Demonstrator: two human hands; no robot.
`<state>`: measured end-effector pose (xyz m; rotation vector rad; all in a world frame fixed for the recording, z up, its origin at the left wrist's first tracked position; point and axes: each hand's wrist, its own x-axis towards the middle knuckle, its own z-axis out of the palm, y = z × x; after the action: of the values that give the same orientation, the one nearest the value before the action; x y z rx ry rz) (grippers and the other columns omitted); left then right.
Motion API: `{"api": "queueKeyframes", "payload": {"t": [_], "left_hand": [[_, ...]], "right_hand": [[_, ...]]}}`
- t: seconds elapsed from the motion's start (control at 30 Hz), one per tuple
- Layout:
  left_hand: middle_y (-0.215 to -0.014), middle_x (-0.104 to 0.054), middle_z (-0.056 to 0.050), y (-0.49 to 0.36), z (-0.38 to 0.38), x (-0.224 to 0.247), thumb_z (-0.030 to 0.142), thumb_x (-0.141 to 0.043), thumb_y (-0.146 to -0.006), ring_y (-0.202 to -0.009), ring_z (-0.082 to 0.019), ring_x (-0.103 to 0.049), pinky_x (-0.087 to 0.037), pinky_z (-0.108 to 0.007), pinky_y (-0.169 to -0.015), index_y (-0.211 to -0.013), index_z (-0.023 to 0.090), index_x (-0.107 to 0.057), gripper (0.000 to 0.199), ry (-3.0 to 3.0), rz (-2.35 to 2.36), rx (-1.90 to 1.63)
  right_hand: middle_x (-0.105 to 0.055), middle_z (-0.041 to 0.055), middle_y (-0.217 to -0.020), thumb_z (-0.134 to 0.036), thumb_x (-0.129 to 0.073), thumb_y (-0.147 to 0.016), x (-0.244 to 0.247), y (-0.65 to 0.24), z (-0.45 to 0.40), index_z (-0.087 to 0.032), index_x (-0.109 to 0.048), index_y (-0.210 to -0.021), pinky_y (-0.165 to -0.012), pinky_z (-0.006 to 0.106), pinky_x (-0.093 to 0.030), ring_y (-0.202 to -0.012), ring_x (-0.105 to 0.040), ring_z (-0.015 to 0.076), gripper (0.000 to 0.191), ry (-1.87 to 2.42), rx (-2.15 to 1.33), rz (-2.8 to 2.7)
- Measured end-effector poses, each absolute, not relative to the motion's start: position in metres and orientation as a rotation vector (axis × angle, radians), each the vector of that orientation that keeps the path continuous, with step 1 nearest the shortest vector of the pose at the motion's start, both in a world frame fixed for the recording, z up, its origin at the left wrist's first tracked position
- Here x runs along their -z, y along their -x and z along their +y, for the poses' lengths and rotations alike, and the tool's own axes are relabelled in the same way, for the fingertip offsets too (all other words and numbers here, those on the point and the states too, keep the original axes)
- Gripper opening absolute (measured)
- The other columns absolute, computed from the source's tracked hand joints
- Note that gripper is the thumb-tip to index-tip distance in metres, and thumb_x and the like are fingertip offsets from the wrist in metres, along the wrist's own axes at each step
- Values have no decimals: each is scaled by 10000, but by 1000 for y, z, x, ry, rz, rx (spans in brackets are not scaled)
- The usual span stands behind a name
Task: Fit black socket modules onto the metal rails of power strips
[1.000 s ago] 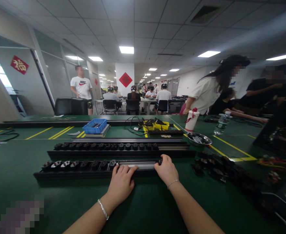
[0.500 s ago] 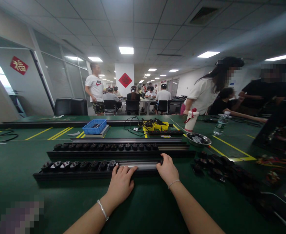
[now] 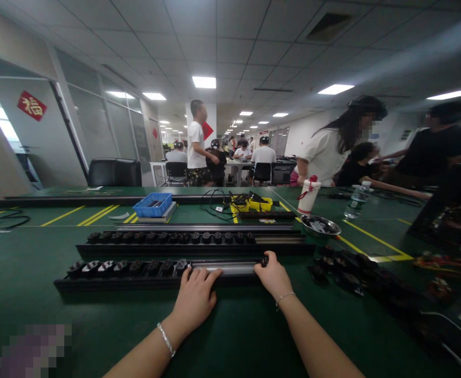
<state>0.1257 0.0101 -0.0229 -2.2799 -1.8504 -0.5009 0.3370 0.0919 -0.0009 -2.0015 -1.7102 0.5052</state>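
A long black rail housing [image 3: 155, 282] lies crosswise in front of me. A row of black round socket modules [image 3: 136, 266] fills its left part, and bare silver channel [image 3: 236, 268] shows to the right. My left hand [image 3: 196, 294] lies over the near edge of the housing, fingers and thumb spread, fingertips at the last module [image 3: 182, 265] of the row. At the right end of the channel, my right hand [image 3: 274, 274] is closed on a small black socket module [image 3: 264, 260], mostly covered by the fingers.
Behind is a second filled rail [image 3: 194, 249]. A pile of black modules [image 3: 356, 270] lies to the right, near a metal bowl [image 3: 320, 226], a white tumbler [image 3: 308, 197] and a water bottle [image 3: 358, 200]. Blue [image 3: 153, 205] and yellow bins [image 3: 259, 203] stand farther back. Several people work beyond.
My right hand has shifted slightly right with the module, which shows more now. My left hand stays put. In the background, a person in a white shirt has walked to the right.
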Motion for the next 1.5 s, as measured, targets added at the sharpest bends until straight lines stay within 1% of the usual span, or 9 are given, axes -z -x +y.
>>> {"api": "queueKeyframes", "payload": {"t": [0.4, 0.6, 0.9, 1.13, 1.5], "left_hand": [[-1073, -557, -6, -125, 10, 24, 227, -473, -772, -1057, -192, -466, -159, -439, -1041, -1254, 354, -405, 503, 2278, -1845, 516], [-1081, -552, -1, -124, 11, 24, 233, -467, -775, -1063, -188, -463, -157, -444, -1042, -1254, 358, -400, 500, 2287, -1856, 528], [-1060, -556, -1, -125, 10, 23, 226, -468, -763, -1053, -192, -467, -164, -443, -1039, -1244, 358, -413, 501, 2292, -1854, 539], [-1069, -554, 2, -125, 10, 22, 229, -465, -770, -1057, -185, -466, -162, -435, -1040, -1248, 365, -403, 501, 2288, -1857, 516], [-1061, -560, -6, -126, 9, 20, 212, -471, -767, -1051, -194, -473, -170, -443, -1038, -1243, 354, -414, 500, 2280, -1865, 506]], "right_hand": [[-633, 98, -915, -271, -458, -727, 3, -343, 94, -171, -445, -1168, -722, 286, -427, -847, -608, 224, 452, 1950, -528, -1647], [-589, 106, -1041, -261, -493, -683, 10, -347, 99, -153, -451, -1124, -800, 276, -421, -945, -573, 220, 456, 1846, -473, -1605], [-575, 113, -1087, -235, -513, -648, 13, -353, 104, -161, -466, -1098, -818, 281, -415, -966, -565, 214, 458, 1804, -485, -1563], [-598, 70, -1051, -251, -521, -636, 16, -361, 109, -193, -476, -1071, -757, 259, -420, -908, -582, 188, 442, 1810, -580, -1511], [-622, 52, -989, -257, -527, -646, 16, -366, 113, -197, -523, -988, -745, 250, -421, -898, -584, 181, 347, 1812, -603, -1538]]}}
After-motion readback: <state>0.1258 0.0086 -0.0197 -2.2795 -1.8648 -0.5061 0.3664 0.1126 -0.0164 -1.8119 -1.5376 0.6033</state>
